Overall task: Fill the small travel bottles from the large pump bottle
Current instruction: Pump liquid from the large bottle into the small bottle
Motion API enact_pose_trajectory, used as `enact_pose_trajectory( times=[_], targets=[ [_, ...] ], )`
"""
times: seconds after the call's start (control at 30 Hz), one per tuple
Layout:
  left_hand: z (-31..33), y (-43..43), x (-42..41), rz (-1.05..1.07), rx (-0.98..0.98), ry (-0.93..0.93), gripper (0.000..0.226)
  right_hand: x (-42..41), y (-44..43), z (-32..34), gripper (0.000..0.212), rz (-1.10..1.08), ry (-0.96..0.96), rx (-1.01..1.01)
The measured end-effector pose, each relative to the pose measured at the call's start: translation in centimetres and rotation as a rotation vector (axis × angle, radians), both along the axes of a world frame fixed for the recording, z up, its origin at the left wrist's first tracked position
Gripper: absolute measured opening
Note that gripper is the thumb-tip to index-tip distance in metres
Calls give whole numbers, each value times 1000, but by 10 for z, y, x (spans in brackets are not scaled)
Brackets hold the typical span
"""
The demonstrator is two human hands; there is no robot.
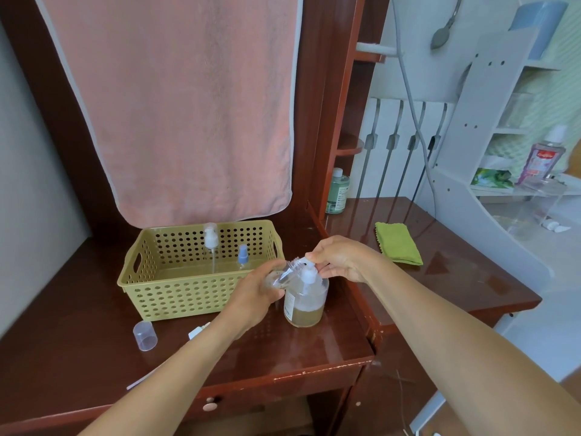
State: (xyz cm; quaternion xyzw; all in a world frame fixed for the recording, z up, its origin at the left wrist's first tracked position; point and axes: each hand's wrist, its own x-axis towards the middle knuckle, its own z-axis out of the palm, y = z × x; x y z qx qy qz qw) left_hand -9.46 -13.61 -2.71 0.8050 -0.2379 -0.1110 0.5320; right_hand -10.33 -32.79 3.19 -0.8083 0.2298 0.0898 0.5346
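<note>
The large pump bottle (pixel 304 303) stands on the dark wooden desk (pixel 94 347), clear with yellowish liquid low inside. My left hand (pixel 254 294) grips a small clear travel bottle (pixel 284 273), tilted with its open threaded neck against the pump's nozzle. My right hand (pixel 338 259) rests on the white pump head (pixel 309 273), fingers curled over it. Two more small bottles, a white-pump one (pixel 210 243) and a blue-spray one (pixel 242 258), stand in the yellow perforated basket (pixel 176 297).
A clear cap (pixel 145 335) and a small white part (pixel 198 331) lie on the desk in front of the basket. A green cloth (pixel 397 243) lies on the raised desk to the right. A pink towel (pixel 176 105) hangs behind; a green bottle (pixel 337 191) stands at the back.
</note>
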Motion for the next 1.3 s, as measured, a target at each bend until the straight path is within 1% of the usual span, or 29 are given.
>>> enact_pose_trajectory(
  times=[0.07, 0.2, 0.33, 0.4, 0.53, 0.67, 0.83, 0.9, 1.0, 1.07, 1.3],
  targets=[
    [1, -1, -2, -2, -3, -3, 45, 0, 1, -5, 9, -6, 8, -22],
    [4, -3, -5, -2, -1, -18, 46, -3, -3, -5, 8, 3, 11, 19],
    [4, -2, -6, 7, -17, -3, 47, -2, -4, 4, 20, 21, 23, 31],
    [4, -2, -5, 11, -12, -2, 47, -1, -3, 3, 21, 18, 23, 65],
    [0, -2, -2, 22, -2, 22, 46, 0, 1, -6, 11, 3, 23, 37],
    [0, -4, -3, 19, 7, 15, 47, 0, 0, -3, 10, 5, 20, 39],
    [0, -3, -4, 16, -12, 28, 49, -2, -5, 5, 24, 26, 20, 48],
    [0, -2, -2, 18, 0, 23, 48, 1, -3, 2, 22, 19, 13, 46],
    [0, -2, -1, 12, -9, 25, 47, 4, -1, -7, 11, -1, 6, 44],
    [2, -3, -2, 13, -3, 13, 46, 3, -1, -9, 8, -7, 6, 49],
    [4, -4, -5, 0, -27, -14, 46, 0, -6, 4, 10, 18, 5, 62]
  ],
)
